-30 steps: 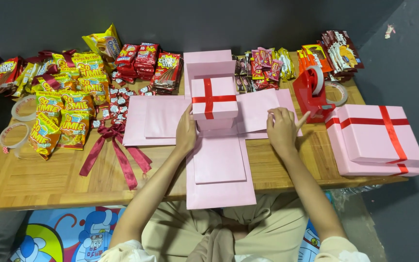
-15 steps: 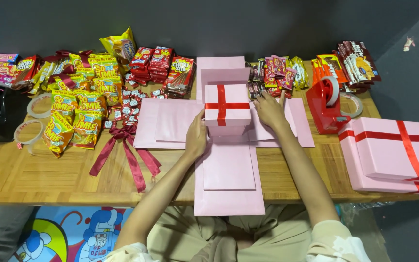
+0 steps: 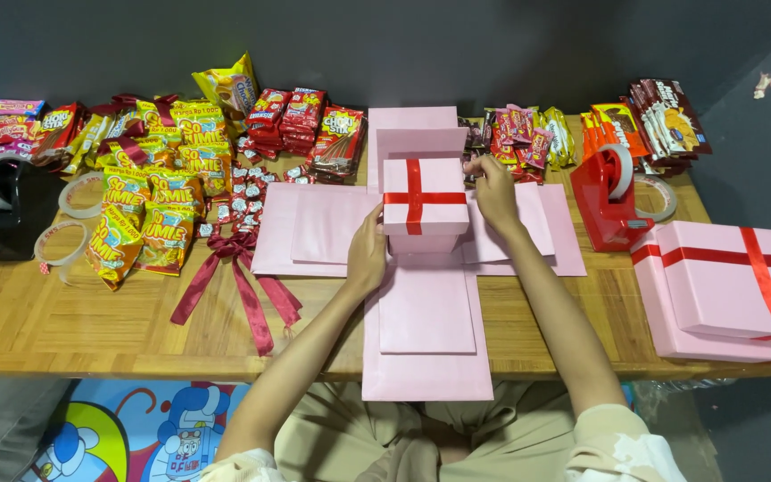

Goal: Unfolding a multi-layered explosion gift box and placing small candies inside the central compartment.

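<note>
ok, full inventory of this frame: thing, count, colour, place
small gift box: 1, pink with red ribbon cross, centre of unfolded sheets
unfolded box panels: 1 cross-shaped layout, pink, table middle
large gift box: 1, pink with red ribbon, right edge
tape dispenser: 1, red, right of centre
ribbon bow: 1, dark red, left of panels
snack packets: many, yellow and red, back-left and back-right
tape rolls: several, clear, far left
table: 1, wood
left hand: at small box's left side
right hand: at small box's right top corner
</note>
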